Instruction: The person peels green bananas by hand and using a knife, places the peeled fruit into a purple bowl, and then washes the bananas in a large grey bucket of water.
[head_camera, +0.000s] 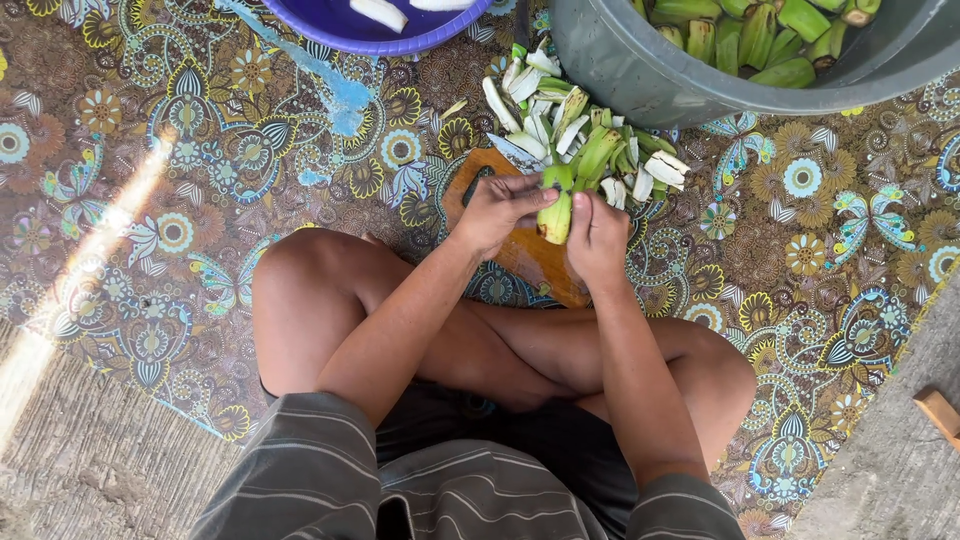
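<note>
I sit cross-legged on a patterned mat. My right hand (598, 235) grips a green banana (556, 212), partly peeled, held over a wooden cutting board (535, 262). My left hand (497, 208) is closed around a knife (512, 152) whose blade points up and away; its fingertips touch the banana's top. A heap of green peels (580, 135) lies just beyond the board.
A grey tub (640, 70) holding several unpeeled green bananas stands at the top right. A blue basin (370, 30) with peeled white pieces is at the top centre. Bare concrete borders the mat at the lower left and right, with a wooden piece (940, 412) at the right edge.
</note>
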